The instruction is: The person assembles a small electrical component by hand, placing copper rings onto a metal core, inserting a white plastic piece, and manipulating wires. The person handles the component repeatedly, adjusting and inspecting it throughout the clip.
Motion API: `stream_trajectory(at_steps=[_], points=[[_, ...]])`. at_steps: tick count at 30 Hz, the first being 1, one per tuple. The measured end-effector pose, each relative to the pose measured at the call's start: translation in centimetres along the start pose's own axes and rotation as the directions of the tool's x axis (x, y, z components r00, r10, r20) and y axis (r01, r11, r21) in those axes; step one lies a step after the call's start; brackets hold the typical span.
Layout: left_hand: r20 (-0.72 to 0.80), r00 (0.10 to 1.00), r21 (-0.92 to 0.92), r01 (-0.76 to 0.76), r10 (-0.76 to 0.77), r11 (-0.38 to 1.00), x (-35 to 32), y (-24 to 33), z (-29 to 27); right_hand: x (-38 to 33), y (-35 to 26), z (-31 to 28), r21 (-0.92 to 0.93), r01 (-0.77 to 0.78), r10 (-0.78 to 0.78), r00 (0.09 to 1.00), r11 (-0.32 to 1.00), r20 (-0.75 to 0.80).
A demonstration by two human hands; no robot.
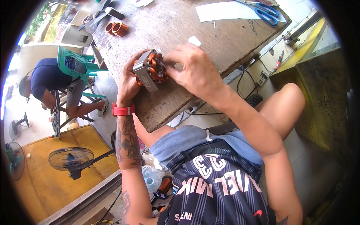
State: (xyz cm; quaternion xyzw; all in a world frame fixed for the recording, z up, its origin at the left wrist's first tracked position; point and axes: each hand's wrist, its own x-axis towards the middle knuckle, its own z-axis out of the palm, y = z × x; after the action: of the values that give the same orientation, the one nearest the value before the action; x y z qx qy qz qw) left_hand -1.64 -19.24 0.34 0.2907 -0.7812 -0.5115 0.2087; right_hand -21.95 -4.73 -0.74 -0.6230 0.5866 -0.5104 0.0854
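Note:
Above the near edge of the wooden table, a motor stator [143,71] is tilted, its grey metal core facing left and its copper windings toward the right. My left hand [128,87] is wrapped around the core from the left and holds it up. My right hand [195,69] comes in from the right, thumb and fingers pinched together at the windings. Whatever lies between those fingertips is too small or hidden to make out. A small white scrap [194,41] lies on the table just beyond my right hand.
On the wooden table [165,30] lie two copper coils [117,29], a white sheet [225,12] and blue-handled scissors [267,14]. A black fan [71,159] stands left. Another person [52,77] bends forward on a green chair [75,62]. A power socket [262,78] with cords sits at right.

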Motion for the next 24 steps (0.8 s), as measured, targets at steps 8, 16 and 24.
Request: stream_trajectory(at_steps=[8, 16, 24], points=[[-0.004, 1.000, -0.047, -0.017, 0.017, 0.999, -0.1, -0.1, 0.1, -2.1, 0.2, -0.2, -0.009, 0.015, -0.016, 0.997, 1.000, -0.073], [-0.026, 0.998, 0.151, -0.051, 0.056, 0.987, 0.0, -0.4, 0.2, -3.1, 0.9, -0.1, -0.164, 0.158, -0.156, 0.987, 0.974, 0.023], [0.037, 0.991, 0.036, -0.130, 0.128, 0.991, 0.2, -0.9, -0.1, -3.0, 0.8, -0.6, -0.299, 0.191, -0.154, 0.978, 0.935, 0.142]])
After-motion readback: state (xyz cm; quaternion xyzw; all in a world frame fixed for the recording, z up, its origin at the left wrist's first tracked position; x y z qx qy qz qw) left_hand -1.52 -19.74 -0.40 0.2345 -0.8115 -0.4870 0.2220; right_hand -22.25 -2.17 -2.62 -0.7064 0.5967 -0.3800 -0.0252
